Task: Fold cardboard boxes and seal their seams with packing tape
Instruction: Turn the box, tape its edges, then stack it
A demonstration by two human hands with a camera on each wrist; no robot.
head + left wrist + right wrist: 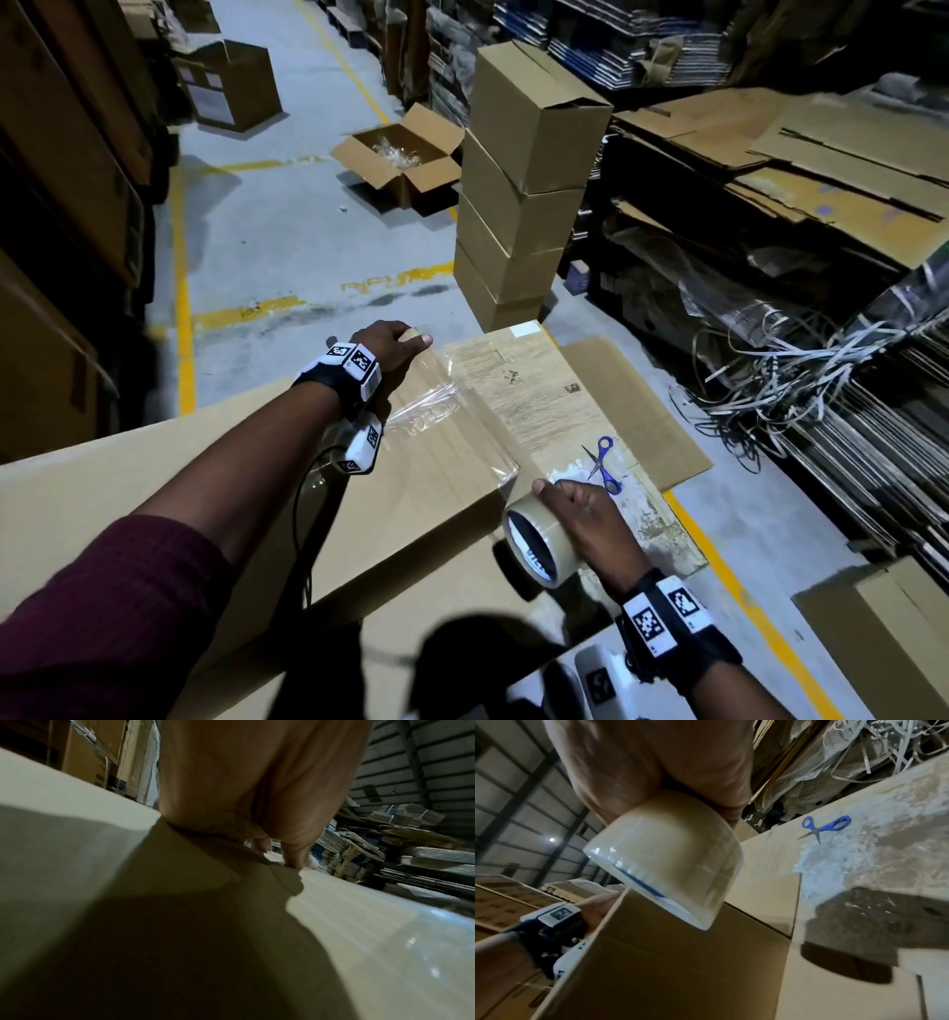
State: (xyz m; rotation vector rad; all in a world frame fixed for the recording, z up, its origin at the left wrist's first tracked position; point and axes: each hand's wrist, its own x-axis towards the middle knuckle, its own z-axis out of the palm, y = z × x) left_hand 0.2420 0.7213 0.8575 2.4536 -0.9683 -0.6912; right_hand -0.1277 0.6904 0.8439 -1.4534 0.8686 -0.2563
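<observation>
Cardboard box [287, 493] lies before you on the table, your left hand [393, 343] pinning the clear tape end at its far edge; your right hand [583, 524] curled round the tape roll [534, 545] at the near corner; blue scissors [602, 465] just beyond

Dim overhead lighting is recorded in the head view, with the edges darkened and lines bowed by wide-angle distortion; a hard shadow is cast below the right hand [583, 519] onto the cardboard box [318, 493]. Glare is noted on the clear tape strip [441, 406] stretched just beside the left hand [390, 342]. In both wrist views the palms are rendered soft and out of focus, a broad shadow is thrown beneath the left hand, and a small bright lamp [551, 839] is seen far left of the right hand.
</observation>
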